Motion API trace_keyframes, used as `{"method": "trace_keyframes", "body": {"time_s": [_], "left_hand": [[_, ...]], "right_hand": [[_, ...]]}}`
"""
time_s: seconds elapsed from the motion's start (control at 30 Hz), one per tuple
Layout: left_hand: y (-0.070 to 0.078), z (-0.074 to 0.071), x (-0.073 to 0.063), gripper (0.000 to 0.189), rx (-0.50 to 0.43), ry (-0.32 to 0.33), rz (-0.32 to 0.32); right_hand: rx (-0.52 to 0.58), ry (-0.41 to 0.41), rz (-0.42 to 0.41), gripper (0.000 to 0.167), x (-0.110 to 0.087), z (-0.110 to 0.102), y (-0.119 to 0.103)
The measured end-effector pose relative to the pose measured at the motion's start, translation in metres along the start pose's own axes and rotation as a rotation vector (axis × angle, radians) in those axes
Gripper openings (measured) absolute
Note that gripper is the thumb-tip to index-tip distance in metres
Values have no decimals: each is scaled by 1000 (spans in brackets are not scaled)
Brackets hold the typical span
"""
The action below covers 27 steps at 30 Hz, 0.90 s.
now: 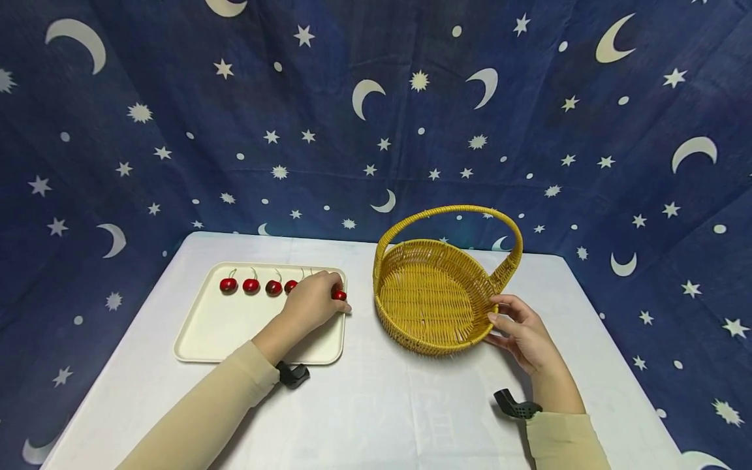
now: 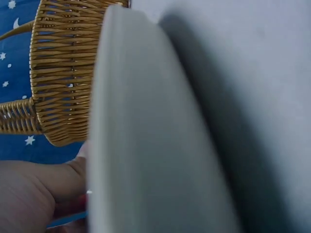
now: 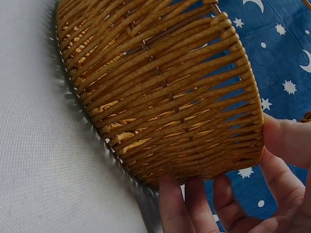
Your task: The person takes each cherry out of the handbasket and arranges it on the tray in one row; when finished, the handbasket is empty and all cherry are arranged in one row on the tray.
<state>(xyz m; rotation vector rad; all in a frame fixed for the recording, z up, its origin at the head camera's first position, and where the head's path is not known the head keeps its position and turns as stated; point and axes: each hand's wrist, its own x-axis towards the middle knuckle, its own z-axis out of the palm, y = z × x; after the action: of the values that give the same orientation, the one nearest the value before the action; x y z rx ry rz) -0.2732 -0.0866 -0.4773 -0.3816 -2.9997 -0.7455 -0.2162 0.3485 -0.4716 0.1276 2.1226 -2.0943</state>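
Observation:
My left hand (image 1: 314, 298) reaches over the right end of a cream tray (image 1: 235, 336) and pinches a red cherry (image 1: 339, 295) between thumb and fingers. More cherries (image 1: 250, 286) with stems stand in a row along the tray's back, some partly hidden by that hand. In the left wrist view the tray's side (image 2: 150, 136) covers most of the fingers. My right hand (image 1: 524, 331) holds the right rim of a yellow-brown wicker basket (image 1: 388, 320). Its thumb lies at the rim, and the other fingers (image 3: 197, 201) curl against the outer wall. The basket's inside shows only bare weave.
Both tray and basket stand on a white-covered table (image 1: 376, 405), the basket right of the tray. Its tall arched handle (image 1: 449, 209) rises above the bowl. A dark blue cloth (image 1: 329, 117) with moons and stars hangs behind and at the sides.

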Motion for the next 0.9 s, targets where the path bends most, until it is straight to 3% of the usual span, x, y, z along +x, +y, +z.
{"method": "trace_keyframes", "body": {"time_s": [0.23, 0.4, 0.63, 0.9], "left_hand": [[2, -11, -8, 36, -2, -4, 21], [-1, -9, -7, 31, 6, -5, 59], [-5, -5, -4, 29, 10, 31, 31], [-11, -9, -3, 37, -51, 19, 26]], "right_hand": [[-12, 12, 15, 33, 0, 1, -1], [-18, 23, 15, 32, -1, 0, -2], [-11, 19, 16, 33, -2, -1, -1], [-11, 7, 16, 33, -1, 0, -1]]}}
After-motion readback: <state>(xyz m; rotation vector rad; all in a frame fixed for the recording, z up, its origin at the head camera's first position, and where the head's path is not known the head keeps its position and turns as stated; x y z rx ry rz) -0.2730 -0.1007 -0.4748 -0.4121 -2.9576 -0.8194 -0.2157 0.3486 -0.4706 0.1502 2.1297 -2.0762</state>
